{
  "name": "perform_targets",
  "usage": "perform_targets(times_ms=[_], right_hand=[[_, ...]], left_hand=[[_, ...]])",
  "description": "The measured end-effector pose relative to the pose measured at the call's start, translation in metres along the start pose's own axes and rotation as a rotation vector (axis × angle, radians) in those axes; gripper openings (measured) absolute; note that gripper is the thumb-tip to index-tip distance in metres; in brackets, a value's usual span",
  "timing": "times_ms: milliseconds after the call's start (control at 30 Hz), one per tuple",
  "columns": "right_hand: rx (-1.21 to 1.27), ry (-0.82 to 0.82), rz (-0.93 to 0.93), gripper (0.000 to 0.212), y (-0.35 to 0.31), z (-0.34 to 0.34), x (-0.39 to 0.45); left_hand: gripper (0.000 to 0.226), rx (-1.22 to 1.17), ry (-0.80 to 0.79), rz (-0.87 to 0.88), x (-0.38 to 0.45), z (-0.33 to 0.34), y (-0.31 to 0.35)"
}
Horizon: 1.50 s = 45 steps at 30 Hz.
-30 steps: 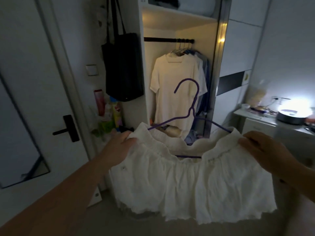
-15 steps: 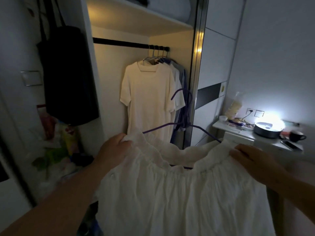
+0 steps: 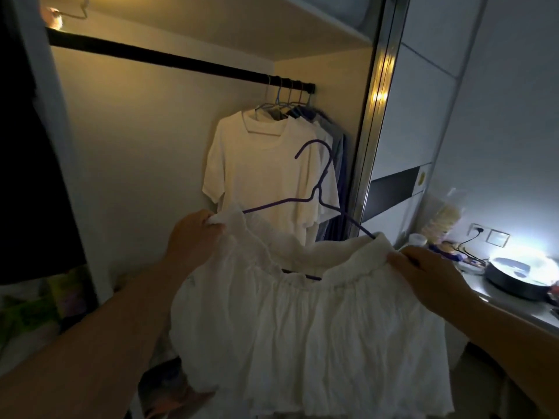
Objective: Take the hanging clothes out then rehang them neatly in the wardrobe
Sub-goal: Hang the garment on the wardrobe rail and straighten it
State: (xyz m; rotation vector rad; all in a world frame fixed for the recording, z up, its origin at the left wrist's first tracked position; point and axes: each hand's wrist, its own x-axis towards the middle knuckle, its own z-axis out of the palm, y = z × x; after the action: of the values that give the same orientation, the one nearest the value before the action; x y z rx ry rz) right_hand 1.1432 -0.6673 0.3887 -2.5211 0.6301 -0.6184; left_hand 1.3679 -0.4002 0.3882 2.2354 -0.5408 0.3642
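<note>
Step in hand: rehang the white skirt (image 3: 317, 322), already threaded on the purple hanger (image 3: 314, 195), onto the wardrobe rail (image 3: 169, 60)
Left grip: left hand (image 3: 193, 237) pinches the waistband's left end, fingers curled into the cloth
Right grip: right hand (image 3: 429, 279) clasps the waistband's right end, fingers wrapped over it
Skirt position: held in front of the open wardrobe, at 6 o'clock from the rail, well below it
Hook: points up and toward 11 o'clock, free of both hands
Judgement: lift level, keep the waistband taut so the hanger does not slip, land the hook on bare rail at 9 o'clock of the hung clothes
Hung clothes: white T-shirt (image 3: 266, 176) foremost, grey and blue garments behind, bunched at the rail's right end
In the way: T-shirt sits just behind the hook, snag risk; dark bag (image 3: 33, 176) hangs at 9 o'clock
Desk: desk (image 3: 511, 300) at 3 o'clock carries a lit lamp (image 3: 523, 273)
</note>
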Motion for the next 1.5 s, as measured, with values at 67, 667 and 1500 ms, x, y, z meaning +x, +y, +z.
perform_targets(times_ms=[67, 667, 1500], right_hand=[[-0.001, 0.032, -0.005, 0.022, 0.0, 0.009, 0.036], [0.071, 0.04, -0.231, 0.035, -0.007, 0.069, 0.313], [0.063, 0.233, -0.331, 0.036, -0.115, 0.09, 0.536]], left_hand=[[0.023, -0.007, 0.054, 0.024, 0.038, 0.013, -0.004], [0.028, -0.008, 0.224, -0.185, 0.238, 0.074, -0.026], [0.022, 0.072, 0.42, -0.114, 0.479, 0.032, -0.049]])
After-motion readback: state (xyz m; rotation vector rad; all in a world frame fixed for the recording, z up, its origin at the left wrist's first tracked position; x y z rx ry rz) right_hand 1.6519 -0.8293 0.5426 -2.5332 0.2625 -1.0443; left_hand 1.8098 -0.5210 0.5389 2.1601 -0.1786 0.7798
